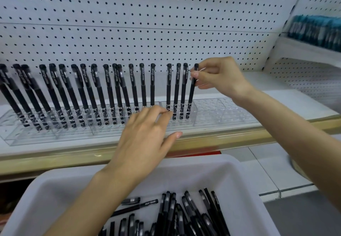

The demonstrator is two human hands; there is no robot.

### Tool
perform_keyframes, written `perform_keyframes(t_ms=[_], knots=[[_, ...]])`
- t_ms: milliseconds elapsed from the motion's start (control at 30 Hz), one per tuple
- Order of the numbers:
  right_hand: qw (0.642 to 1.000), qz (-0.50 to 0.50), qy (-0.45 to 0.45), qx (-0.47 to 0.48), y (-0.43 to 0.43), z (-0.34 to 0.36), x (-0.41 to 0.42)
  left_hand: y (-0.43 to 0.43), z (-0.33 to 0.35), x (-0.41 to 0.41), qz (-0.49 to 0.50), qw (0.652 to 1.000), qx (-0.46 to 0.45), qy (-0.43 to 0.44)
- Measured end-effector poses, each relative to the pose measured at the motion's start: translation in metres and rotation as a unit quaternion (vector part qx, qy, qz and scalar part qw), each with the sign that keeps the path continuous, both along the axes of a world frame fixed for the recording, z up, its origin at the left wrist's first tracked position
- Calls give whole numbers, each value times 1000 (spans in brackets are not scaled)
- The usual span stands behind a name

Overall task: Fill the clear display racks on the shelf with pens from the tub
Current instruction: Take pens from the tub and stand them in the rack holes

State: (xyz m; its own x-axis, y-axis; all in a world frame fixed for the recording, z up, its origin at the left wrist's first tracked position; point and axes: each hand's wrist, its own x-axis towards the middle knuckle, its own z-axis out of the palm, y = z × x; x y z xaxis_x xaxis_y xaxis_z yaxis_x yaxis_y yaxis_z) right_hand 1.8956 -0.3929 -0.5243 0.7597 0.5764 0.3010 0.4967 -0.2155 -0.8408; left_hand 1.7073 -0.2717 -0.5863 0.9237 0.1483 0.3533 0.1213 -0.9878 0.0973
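Note:
A row of clear display racks (221,112) runs along the white shelf. Several black pens (108,91) stand upright in the back row of the racks. My right hand (221,77) pinches the upper part of one black pen (191,95), whose lower end sits in a hole of the rack just right of the others. My left hand (145,139) rests on the rack's front, fingers spread and straight, holding nothing. A white tub (239,176) below the shelf holds several loose black pens (184,215).
White pegboard (147,23) backs the shelf. The rack section to the right of the held pen has no pens in it. A side shelf at the upper right carries teal-packaged goods (317,31). The shelf's wooden front edge (55,160) runs just above the tub.

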Motion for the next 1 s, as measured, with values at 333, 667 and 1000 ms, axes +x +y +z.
perform_keyframes(t_ms=[333,667,1000], knots=[[1000,-9,-6,-26,1,-5,-1,-2,0,2,3,1000,7,7],[975,-35,-117,-187,-24,-1,-19,-8,10,-15,-12,999,-6,32],[907,71,-169,-379,-80,-60,-138,-26,-34,-96,-35,993,-21,115]])
